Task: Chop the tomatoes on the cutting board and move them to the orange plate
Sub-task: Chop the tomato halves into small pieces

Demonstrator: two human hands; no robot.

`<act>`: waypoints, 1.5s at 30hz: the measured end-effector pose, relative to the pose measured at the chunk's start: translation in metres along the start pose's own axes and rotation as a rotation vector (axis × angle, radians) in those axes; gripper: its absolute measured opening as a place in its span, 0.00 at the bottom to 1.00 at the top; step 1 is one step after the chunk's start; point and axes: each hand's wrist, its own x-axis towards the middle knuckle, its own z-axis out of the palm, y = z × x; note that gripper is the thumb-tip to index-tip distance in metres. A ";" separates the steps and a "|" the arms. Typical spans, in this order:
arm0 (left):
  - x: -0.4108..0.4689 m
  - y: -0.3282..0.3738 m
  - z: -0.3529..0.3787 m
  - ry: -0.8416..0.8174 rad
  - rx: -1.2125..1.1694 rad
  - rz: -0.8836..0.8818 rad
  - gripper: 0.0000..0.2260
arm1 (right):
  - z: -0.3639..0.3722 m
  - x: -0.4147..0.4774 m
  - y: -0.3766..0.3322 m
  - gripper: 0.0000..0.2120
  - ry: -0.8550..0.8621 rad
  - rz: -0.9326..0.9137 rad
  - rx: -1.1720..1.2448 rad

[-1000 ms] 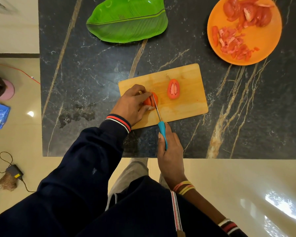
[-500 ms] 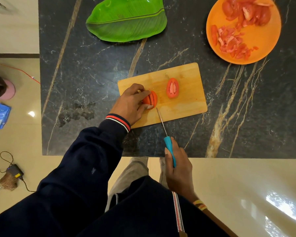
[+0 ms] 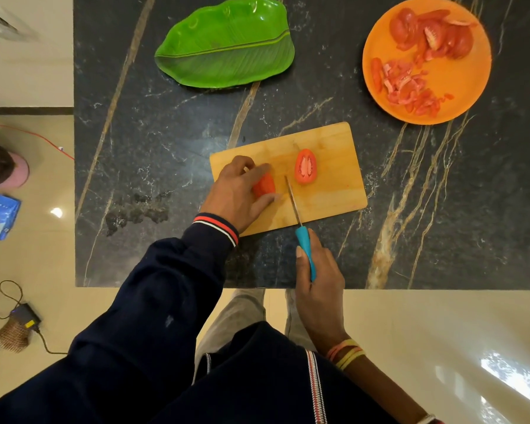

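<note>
A wooden cutting board (image 3: 334,185) lies on the dark marble table. On its left part my left hand (image 3: 239,191) holds a tomato half (image 3: 265,186) between fingers and thumb. A second tomato half (image 3: 305,166) lies cut face up near the board's middle. My right hand (image 3: 317,280) grips the blue handle of a knife (image 3: 294,203); its blade lies over the board just right of the held half, apart from it. The orange plate (image 3: 468,81) at the far right carries tomato slices and chopped pieces.
A green leaf-shaped plate (image 3: 227,44) sits at the back of the table. The table's near edge runs just below my right hand. On the floor to the left lie a blue packet (image 3: 2,215), a charger with cable (image 3: 25,315) and a pink object (image 3: 16,169).
The knife drew back out of the held tomato half toward me, then came forward again; its blade now lies just right of that half. My left hand kept hold of the half.
</note>
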 end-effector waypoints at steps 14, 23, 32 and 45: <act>0.053 0.065 0.014 0.033 0.047 -0.038 0.07 | -0.034 0.014 0.004 0.26 0.204 0.053 0.082; 0.014 0.042 0.031 0.032 0.173 0.261 0.11 | -0.034 0.023 0.006 0.22 0.185 0.040 0.067; 0.009 0.025 0.030 0.180 0.252 0.134 0.15 | -0.030 0.025 0.011 0.21 0.036 0.018 0.046; 0.019 0.005 0.031 0.120 0.194 0.309 0.18 | -0.014 0.028 -0.001 0.21 0.002 0.027 0.044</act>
